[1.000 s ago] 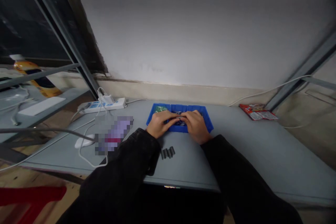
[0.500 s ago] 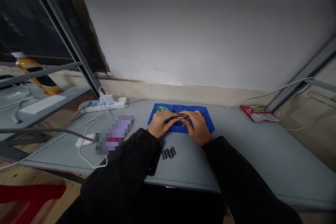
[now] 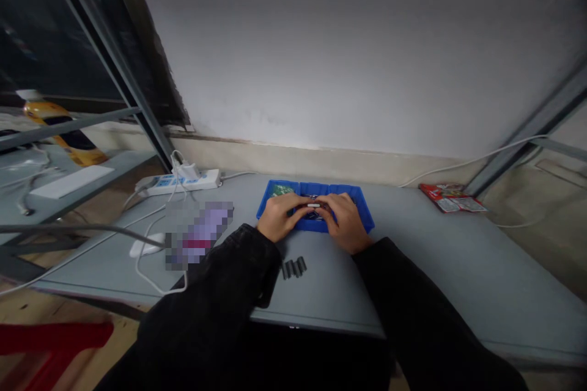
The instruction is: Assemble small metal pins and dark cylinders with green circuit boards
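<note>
Both hands meet over the front of a blue divided bin (image 3: 367, 211). My left hand (image 3: 279, 215) and my right hand (image 3: 343, 220) pinch a small, light-coloured slim piece (image 3: 313, 205) from either end, thumbs below and fingers above. Its kind is too small to tell. Green items (image 3: 282, 190) lie in the bin's left compartment, partly behind my left hand. Dark and shiny small parts (image 3: 313, 216) show in the middle compartment under the fingers. Several dark grey short cylinders (image 3: 294, 267) lie side by side on the table, near my left sleeve.
A white power strip (image 3: 192, 181) with plugs and cables stands at the back left of the grey table (image 3: 435, 269). A blurred-out purple item (image 3: 204, 235) lies before it. On the right is a red snack packet (image 3: 452, 198); far left, an orange drink bottle (image 3: 64, 133).
The slim piece between my fingers has turned slightly and now shows a lighter, more level side. Both hands hold nearly the same place.
</note>
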### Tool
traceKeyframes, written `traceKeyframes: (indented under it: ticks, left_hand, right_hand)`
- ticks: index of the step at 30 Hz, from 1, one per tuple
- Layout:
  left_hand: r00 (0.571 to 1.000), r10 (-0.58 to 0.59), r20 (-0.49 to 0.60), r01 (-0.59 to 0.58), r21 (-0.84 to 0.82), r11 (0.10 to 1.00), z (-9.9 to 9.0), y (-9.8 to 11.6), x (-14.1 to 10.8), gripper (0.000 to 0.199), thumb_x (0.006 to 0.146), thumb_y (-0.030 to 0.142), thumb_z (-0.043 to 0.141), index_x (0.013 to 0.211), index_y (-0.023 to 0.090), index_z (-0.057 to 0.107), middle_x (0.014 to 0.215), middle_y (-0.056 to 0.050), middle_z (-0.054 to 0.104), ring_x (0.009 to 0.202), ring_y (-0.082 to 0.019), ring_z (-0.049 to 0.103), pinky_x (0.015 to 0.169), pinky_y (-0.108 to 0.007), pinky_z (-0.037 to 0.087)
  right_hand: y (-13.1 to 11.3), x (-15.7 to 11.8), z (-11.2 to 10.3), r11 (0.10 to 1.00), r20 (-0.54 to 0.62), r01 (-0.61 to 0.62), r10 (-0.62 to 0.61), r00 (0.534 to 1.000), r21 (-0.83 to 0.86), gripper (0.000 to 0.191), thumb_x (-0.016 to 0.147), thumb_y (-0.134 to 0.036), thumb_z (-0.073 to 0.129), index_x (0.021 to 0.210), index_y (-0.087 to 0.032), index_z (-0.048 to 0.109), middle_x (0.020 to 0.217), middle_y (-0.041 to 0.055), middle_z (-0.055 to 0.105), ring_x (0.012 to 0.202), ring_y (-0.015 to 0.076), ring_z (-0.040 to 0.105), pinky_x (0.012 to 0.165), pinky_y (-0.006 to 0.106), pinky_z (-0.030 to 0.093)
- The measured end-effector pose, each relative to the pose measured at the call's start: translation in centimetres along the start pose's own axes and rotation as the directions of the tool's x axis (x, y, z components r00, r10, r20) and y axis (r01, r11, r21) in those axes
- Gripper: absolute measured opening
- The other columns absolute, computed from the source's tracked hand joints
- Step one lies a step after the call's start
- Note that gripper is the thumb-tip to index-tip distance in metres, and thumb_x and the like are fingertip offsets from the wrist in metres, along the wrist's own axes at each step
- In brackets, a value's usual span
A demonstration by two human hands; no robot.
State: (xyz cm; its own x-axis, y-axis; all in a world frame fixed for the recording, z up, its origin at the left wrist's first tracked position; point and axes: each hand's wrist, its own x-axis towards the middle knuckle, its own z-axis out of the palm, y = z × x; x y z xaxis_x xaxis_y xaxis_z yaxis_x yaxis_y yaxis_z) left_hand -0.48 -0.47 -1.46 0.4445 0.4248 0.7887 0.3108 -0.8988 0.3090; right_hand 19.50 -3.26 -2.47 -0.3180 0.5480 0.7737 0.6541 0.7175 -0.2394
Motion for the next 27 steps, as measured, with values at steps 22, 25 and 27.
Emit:
traceKeyframes:
  ticks: [22, 25, 27]
  left_hand:
    - [0.999, 0.023, -0.029, -0.023, -0.003, 1.0, -1.0, -0.3, 0.4, 0.013, 0.094, 0.016, 0.061, 0.102, 0.016, 0.071, 0.094, -0.006, 0.074, 0.085, -0.015, 0.068, 0.081, -0.031, 0.055]
    - [0.998, -0.015, -0.067, 0.018, 0.046, 0.999, -1.6, -0.8, 0.5, 0.014, 0.094, 0.017, 0.061, 0.104, 0.016, 0.07, 0.094, -0.006, 0.073, 0.082, -0.014, 0.066, 0.079, -0.03, 0.054]
    - [0.995, -0.045, -0.089, 0.053, 0.084, 0.995, -2.0, -1.1, 0.4, 0.015, 0.094, 0.018, 0.06, 0.105, 0.016, 0.07, 0.093, -0.005, 0.073, 0.078, -0.013, 0.065, 0.077, -0.029, 0.053]
  right_hand:
    - [2.8, 0.4, -2.2, 0.973, -0.211, -0.154, 0.115, 0.971, -0.174, 0.016, 0.1, -0.024, 0.047, 0.103, -0.02, 0.063, 0.093, 0.0056, 0.07, 0.089, 0.0211, 0.062, 0.086, 0.037, 0.037]
    - [4.4, 0.2, -3.3, 0.901, -0.296, -0.319, 0.232, 0.927, -0.294, 0.012, 0.096, -0.023, 0.054, 0.102, -0.019, 0.064, 0.091, 0.0058, 0.069, 0.086, 0.0228, 0.059, 0.089, 0.041, 0.033]
    - [5.1, 0.1, -3.8, 0.854, -0.313, -0.389, 0.285, 0.906, -0.347, 0.012, 0.094, -0.025, 0.056, 0.1, -0.019, 0.065, 0.092, 0.0067, 0.068, 0.089, 0.0247, 0.057, 0.091, 0.044, 0.031]
